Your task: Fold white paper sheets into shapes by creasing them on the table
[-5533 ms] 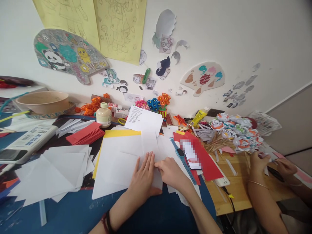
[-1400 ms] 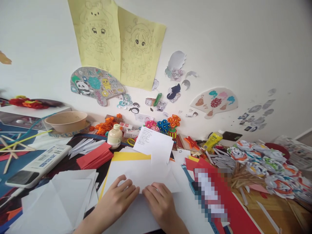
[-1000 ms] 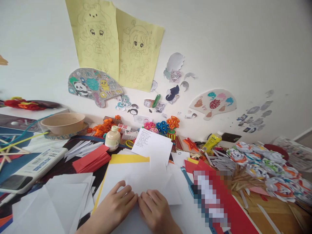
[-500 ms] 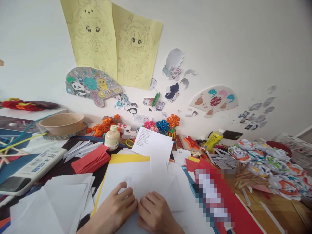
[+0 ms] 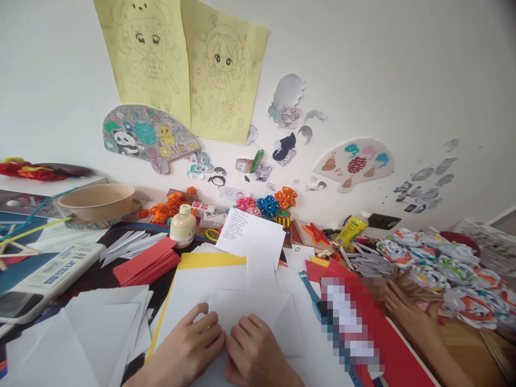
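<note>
White wall (image 5: 350, 70) as bkgd, w/ 2 yellow drawings (image 5: 221, 80) upper L & a fan-shaped cutout (image 5: 355, 164) to R. Counter (image 5: 463, 341) wood-topped at R, crowded.

Work area: folded white sheet (image 5: 250, 303) lies front-ctr, on larger white paper (image 5: 189, 287); yellow sheet (image 5: 213, 261) shows along far & L edges of the latter. L hand (image 5: 195, 338) & R hand (image 5: 256, 346) side by side at near edge of folded sheet, knuckles up, fingers curled in, the two touching or nearly so. Thumbs hidden; can't tell if either grip is pinched on the sheet or just pressing it.

Beyond: handwritten note (image 5: 245, 234), tilted; pale bottle (image 5: 183, 226) upright to its L. Red slips (image 5: 147, 262) stacked nr bottle, white strips (image 5: 131, 246) next to them. Lower L: fanned pile of white sheets (image 5: 92, 333), well apart from hands.

R side: blue watch strap (image 5: 309, 290) along L edge of red paper (image 5: 399, 346); pixelated patch hides part of both. 2nd person's hand (image 5: 407, 309) in from R, fingers spread, nr stems of white paper flowers (image 5: 439, 274); unclear if touching.
</note>
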`<state>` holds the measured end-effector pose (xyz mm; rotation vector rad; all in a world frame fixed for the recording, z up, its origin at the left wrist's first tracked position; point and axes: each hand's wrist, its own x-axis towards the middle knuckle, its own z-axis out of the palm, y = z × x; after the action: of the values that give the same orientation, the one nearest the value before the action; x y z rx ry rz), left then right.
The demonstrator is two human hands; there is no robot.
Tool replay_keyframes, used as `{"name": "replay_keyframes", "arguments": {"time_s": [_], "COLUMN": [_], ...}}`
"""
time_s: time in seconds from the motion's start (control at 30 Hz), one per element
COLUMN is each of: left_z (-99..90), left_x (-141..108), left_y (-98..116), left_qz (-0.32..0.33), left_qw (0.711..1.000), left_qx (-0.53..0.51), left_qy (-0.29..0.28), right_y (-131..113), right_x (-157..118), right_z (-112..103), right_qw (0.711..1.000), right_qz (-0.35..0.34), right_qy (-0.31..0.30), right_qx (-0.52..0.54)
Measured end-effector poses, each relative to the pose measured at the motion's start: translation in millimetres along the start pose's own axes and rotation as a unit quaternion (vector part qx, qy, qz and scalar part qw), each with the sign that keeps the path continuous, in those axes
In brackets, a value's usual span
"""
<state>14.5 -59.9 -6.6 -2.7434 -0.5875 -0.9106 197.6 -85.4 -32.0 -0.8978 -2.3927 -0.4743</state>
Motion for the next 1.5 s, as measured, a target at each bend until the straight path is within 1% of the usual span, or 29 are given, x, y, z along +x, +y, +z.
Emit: {"name": "replay_keyframes", "arguments": {"time_s": [0.23,0.4,0.5,0.77,0.87,0.97,1.03,1.1,1.17,1.23,1.3,1.37,1.5], "left_z": [0.6,-0.9,-3.2,-6.2,-9.7,-16.8,-23.9,-32.0,-38.6,-41.1,-38.9,-33.8,-23.2], "left_x": [-3,-3,-2,-5,-5,-6,-11,-18,-24,-27,-25,-19,-10], "left_y": [0,1,-1,-7,-11,-19,-29,-41,-51,-55,-51,-43,-28], "left_qz": [0.007,-0.004,-0.010,-0.039,-0.062,-0.083,-0.102,-0.135,-0.161,-0.170,-0.169,-0.155,-0.099], "left_qw": [1.000,1.000,1.000,0.999,0.997,0.995,0.992,0.986,0.984,0.982,0.982,0.984,0.993], "left_qx": [0.012,-0.006,-0.005,-0.028,-0.030,-0.028,-0.021,-0.009,0.008,0.017,0.009,-0.007,-0.012], "left_qy": [-0.012,-0.001,0.004,0.016,0.024,0.039,0.066,0.094,0.083,0.075,0.081,0.084,0.056], "right_y": [0,1,1,2,3,7,12,18,24,28,27,22,14], "right_x": [2,4,4,3,1,-3,-7,-11,-13,-12,-9,-5,1], "right_z": [-3,-4,-6,-10,-11,-10,-10,-11,-15,-19,-24,-25,-22], "right_qw": [0.999,0.999,0.999,0.999,0.999,0.999,1.000,1.000,1.000,0.999,0.998,0.998,0.999], "right_qz": [-0.031,-0.045,-0.045,-0.040,-0.035,-0.029,-0.027,-0.017,0.006,0.035,0.055,0.059,0.043], "right_qy": [0.002,0.025,0.029,0.008,-0.003,-0.012,-0.011,-0.006,0.003,0.010,0.018,0.022,0.025], "right_qx": [-0.004,-0.001,0.003,0.011,0.015,0.010,0.006,0.002,-0.003,-0.003,0.002,0.001,-0.010]}}
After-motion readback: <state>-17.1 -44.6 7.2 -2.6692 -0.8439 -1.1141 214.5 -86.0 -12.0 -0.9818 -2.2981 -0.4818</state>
